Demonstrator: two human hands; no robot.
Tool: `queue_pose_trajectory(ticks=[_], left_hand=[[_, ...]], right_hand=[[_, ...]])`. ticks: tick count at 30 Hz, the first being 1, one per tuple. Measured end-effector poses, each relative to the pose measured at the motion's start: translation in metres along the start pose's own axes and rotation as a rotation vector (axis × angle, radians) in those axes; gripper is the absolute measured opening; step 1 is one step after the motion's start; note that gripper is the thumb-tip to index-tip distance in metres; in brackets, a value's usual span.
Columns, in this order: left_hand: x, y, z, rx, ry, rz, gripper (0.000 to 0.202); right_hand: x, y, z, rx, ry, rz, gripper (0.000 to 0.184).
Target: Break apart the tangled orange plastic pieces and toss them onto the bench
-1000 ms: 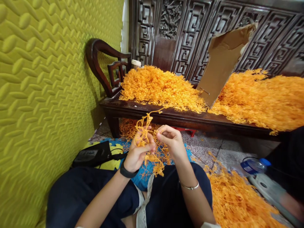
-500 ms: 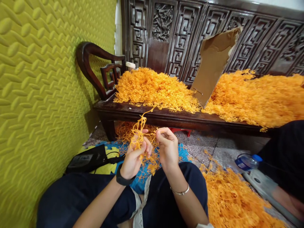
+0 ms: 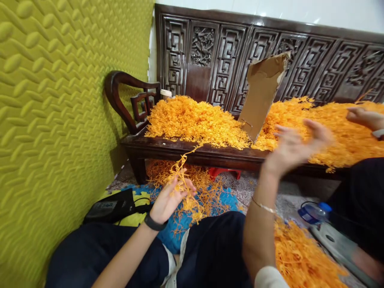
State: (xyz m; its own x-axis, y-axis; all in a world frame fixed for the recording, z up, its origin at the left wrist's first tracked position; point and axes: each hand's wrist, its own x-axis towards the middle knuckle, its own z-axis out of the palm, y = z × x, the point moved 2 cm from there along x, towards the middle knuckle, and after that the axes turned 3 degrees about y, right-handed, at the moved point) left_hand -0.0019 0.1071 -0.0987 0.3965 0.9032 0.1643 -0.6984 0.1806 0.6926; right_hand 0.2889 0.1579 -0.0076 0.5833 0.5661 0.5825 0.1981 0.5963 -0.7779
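Note:
My left hand is closed on a tangled bunch of orange plastic sprigs above my lap. A long strand of the bunch trails up toward the bench edge. My right hand is raised to the right, blurred by motion, fingers spread and holding nothing, in front of the right-hand orange heap on the dark wooden bench. A second orange heap fills the bench's left part.
A torn cardboard sheet leans between the heaps. Another person's hand reaches over the right heap. More orange sprigs lie on the floor at my right, beside a water bottle. A black pouch lies by the yellow wall.
My right hand has let go of the bunch and swung up and right toward the right heap. The left hand keeps hold of the bunch. Another person's hand has appeared at the right edge.

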Motion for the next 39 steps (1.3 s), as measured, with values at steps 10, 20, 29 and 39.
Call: queue_pose_trajectory(ticks=[10,20,29,39], left_hand=[[0.006,0.008,-0.009,0.000,0.070,0.048,0.049],[-0.002,0.011,-0.010,0.013,0.255,0.083,0.042],[-0.011,0.021,-0.003,-0.033,0.185,0.053,0.044],[-0.016,0.027,0.002,0.049,0.114,0.020,0.045]], right_hand=[[-0.091,0.031,0.067,-0.031,-0.396,0.189,0.019],[-0.170,-0.050,0.097,-0.231,-1.082,-0.279,0.025],[-0.177,-0.040,0.100,-0.286,-1.034,-0.437,0.030],[-0.165,-0.048,0.091,-0.007,-0.941,-0.078,0.011]])
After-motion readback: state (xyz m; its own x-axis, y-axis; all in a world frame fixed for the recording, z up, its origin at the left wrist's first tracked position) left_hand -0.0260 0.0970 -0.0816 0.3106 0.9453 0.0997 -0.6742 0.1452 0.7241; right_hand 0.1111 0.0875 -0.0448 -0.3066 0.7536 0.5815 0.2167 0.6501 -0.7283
